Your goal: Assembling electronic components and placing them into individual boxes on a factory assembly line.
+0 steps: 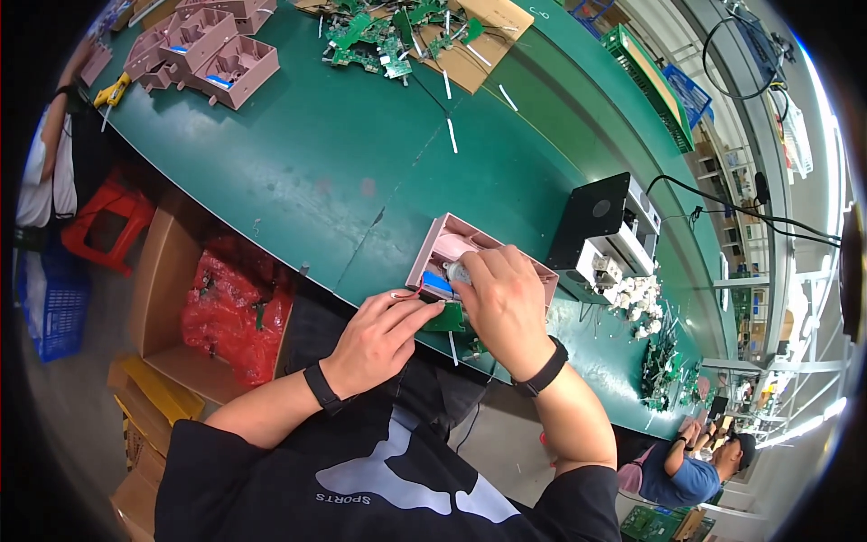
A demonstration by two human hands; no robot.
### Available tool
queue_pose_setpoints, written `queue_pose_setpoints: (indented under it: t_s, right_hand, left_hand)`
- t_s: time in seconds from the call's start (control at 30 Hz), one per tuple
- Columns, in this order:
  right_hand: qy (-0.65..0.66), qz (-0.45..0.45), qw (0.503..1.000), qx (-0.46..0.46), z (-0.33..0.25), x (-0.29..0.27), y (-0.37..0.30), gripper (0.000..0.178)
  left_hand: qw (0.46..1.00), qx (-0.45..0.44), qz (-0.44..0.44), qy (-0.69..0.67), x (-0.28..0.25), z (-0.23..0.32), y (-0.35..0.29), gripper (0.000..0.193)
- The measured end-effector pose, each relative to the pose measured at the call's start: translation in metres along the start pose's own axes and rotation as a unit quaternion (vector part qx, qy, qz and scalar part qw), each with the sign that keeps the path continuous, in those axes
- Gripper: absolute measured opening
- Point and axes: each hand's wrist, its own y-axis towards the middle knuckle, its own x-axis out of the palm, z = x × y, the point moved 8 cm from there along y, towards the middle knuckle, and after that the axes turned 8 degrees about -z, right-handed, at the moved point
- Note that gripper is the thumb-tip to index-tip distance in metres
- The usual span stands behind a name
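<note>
A pink plastic housing [468, 228], open at the top, lies on the green bench in front of me. Inside it is a blue block [437, 283], with pink moulded parts around it. My left hand [384, 336] is closed at the housing's near side, its fingertips on the edge of a small green circuit board [450, 317]. Red wire shows by those fingers. Over the housing my right hand [502, 303] pinches a small whitish round piece [457, 272], mostly covered by the fingers. A white strip hangs below the board.
A black-and-white machine [591, 226] stands to the right, with white connectors [637, 298] beside it. Circuit boards [366, 41] pile up at the far side. More pink housings [239, 68] and a yellow tool [112, 91] lie far left. A carton [167, 271] holds red bags. Co-workers sit left and right.
</note>
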Motion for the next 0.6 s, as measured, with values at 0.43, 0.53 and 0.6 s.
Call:
queue_pose_setpoints:
  t_s: [0.43, 0.53, 0.6]
  right_hand:
    - [0.003, 0.016, 0.999, -0.039, -0.003, 0.014, -0.003, 0.021]
    - [0.000, 0.013, 0.999, -0.050, -0.005, 0.006, -0.003, 0.025]
    - [0.018, 0.044, 0.998, -0.028, -0.002, -0.011, -0.012, 0.025]
  left_hand:
    - [1.000, -0.001, -0.021, 0.019, 0.004, -0.001, -0.005, 0.062]
    - [0.999, -0.008, -0.027, 0.044, -0.004, 0.007, 0.000, 0.058]
    - [0.997, -0.023, -0.036, 0.071, -0.015, 0.015, 0.005, 0.053]
